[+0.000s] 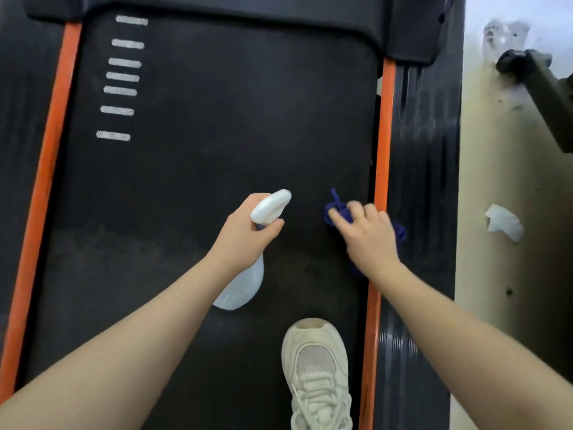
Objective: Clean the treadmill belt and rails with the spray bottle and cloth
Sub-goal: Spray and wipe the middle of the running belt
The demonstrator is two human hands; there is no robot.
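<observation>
Two hands busy: my left hand point(245, 231) grips the bottle point(248, 268) over the belt point(217, 119), my right hand point(369, 234) presses the cloth point(336, 212), fingers loosely spread, by the right rail point(383, 150). I judge firm overlapping strokes toward that rail work best

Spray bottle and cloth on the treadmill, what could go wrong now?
The shoe stands on the belt; sprayed liquid could make it slippery underfoot. The spray bottle in the left hand points ahead, so spray might miss the blue cloth under the right hand beside the orange strip.
</observation>
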